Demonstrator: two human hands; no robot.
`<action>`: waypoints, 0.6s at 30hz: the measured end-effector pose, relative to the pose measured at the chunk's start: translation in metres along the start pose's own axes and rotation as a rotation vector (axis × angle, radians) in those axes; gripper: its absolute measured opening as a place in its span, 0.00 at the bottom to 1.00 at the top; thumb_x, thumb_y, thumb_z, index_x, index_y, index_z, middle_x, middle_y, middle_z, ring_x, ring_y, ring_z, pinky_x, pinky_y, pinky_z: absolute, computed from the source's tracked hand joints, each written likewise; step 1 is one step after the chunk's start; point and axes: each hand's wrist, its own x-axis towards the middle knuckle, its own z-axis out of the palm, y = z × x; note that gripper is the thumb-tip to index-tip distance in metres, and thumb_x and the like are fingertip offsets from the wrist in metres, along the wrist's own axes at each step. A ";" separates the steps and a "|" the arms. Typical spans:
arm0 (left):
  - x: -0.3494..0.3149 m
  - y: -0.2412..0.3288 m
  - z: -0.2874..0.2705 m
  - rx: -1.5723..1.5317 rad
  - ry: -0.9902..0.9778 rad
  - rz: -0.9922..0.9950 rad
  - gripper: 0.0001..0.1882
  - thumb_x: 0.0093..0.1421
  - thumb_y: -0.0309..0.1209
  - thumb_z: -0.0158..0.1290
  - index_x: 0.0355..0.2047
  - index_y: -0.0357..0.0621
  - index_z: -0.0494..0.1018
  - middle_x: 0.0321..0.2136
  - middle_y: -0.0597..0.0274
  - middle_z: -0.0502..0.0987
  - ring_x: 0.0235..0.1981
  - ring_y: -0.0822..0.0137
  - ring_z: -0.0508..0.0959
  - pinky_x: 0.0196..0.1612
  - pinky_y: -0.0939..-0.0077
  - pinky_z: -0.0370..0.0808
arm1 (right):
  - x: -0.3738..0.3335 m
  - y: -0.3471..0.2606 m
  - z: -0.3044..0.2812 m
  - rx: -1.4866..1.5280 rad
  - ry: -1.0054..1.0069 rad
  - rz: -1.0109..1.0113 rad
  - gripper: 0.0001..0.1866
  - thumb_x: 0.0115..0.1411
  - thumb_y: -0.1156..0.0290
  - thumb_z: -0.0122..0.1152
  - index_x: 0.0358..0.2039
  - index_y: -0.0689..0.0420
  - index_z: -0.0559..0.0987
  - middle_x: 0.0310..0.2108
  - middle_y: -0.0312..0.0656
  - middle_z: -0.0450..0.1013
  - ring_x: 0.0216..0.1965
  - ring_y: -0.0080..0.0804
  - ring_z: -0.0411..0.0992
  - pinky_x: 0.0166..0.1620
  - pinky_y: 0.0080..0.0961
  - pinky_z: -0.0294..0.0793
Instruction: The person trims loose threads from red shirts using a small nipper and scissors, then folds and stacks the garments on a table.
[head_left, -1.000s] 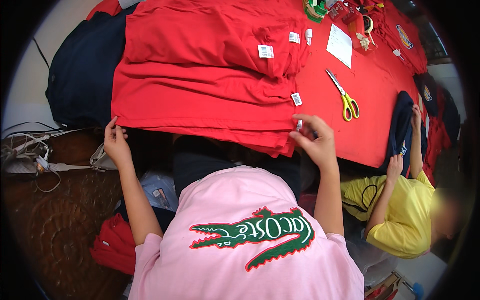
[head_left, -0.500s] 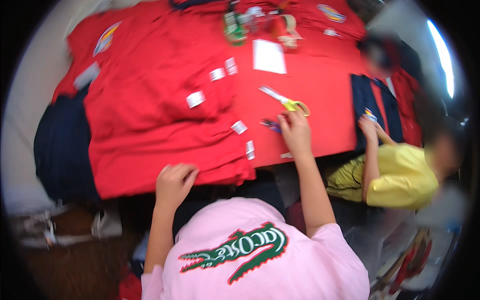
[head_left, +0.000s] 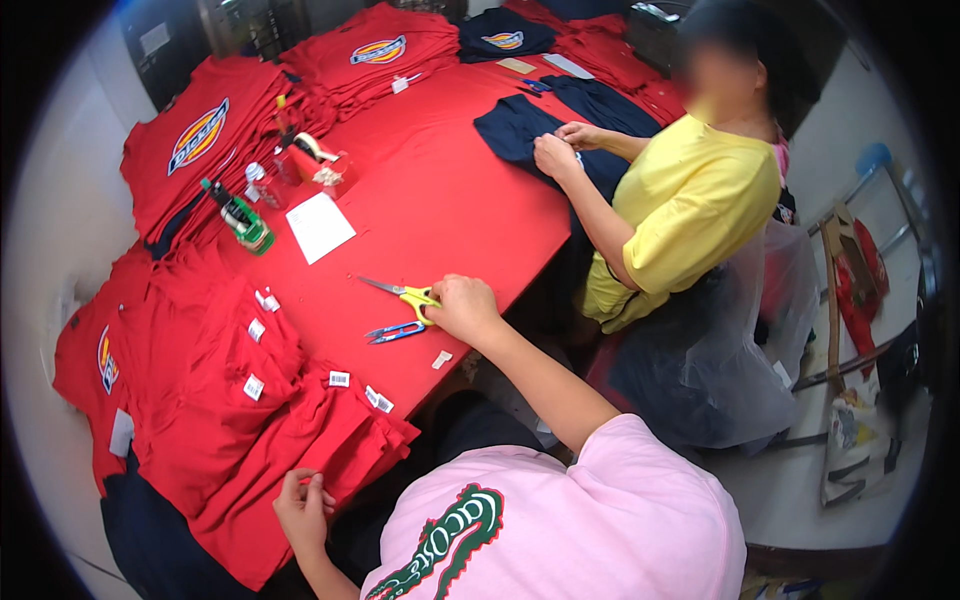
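Observation:
Yellow-handled scissors [head_left: 398, 290] lie on the red tabletop, blades pointing away to the left. My right hand [head_left: 464, 308] is at their handle loops, fingers bent and closed around the near edge of the yellow plastic. Just beside them rests a pair of small blue thread snips [head_left: 396, 332]. My left hand [head_left: 303, 505] hovers at the front edge of a pile of red shirts [head_left: 230, 430], its fingers loosely bent and apart, with nothing visible in them. White labels [head_left: 254, 387] stick out along the pile's right side.
A green bottle [head_left: 243, 222], a white paper sheet [head_left: 320, 228] and a red container [head_left: 335, 170] stand or lie farther back. To the right, a co-worker in a yellow shirt [head_left: 700, 190] handles a navy garment [head_left: 510, 125]. More red shirts [head_left: 375, 55] are stacked behind.
The view has swung right and up, bringing the co-worker and the back of the table into fuller sight. My right hand stays at the scissors' handle; my left stays by the shirts.

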 end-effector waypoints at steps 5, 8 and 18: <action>0.040 -0.026 -0.049 -0.506 0.403 0.214 0.10 0.75 0.31 0.49 0.51 0.39 0.69 0.47 0.46 0.81 0.44 0.63 0.84 0.47 0.69 0.81 | -0.010 0.018 0.004 0.795 -0.302 0.255 0.11 0.63 0.67 0.64 0.40 0.60 0.87 0.32 0.44 0.85 0.27 0.25 0.79 0.33 0.24 0.78; 0.072 -0.052 -0.046 -0.831 0.618 0.121 0.13 0.75 0.32 0.48 0.54 0.40 0.67 0.51 0.50 0.78 0.56 0.62 0.78 0.60 0.63 0.75 | -0.023 0.009 0.007 1.300 -0.420 0.181 0.13 0.68 0.75 0.55 0.48 0.66 0.82 0.36 0.43 0.86 0.24 0.19 0.75 0.32 0.18 0.76; 0.053 -0.040 0.050 -0.638 0.413 0.142 0.17 0.70 0.23 0.54 0.58 0.36 0.74 0.54 0.60 0.76 0.49 0.71 0.75 0.53 0.76 0.72 | -0.098 -0.050 0.026 1.361 -0.814 -0.002 0.12 0.62 0.62 0.74 0.37 0.57 0.86 0.27 0.33 0.82 0.27 0.15 0.75 0.31 0.15 0.69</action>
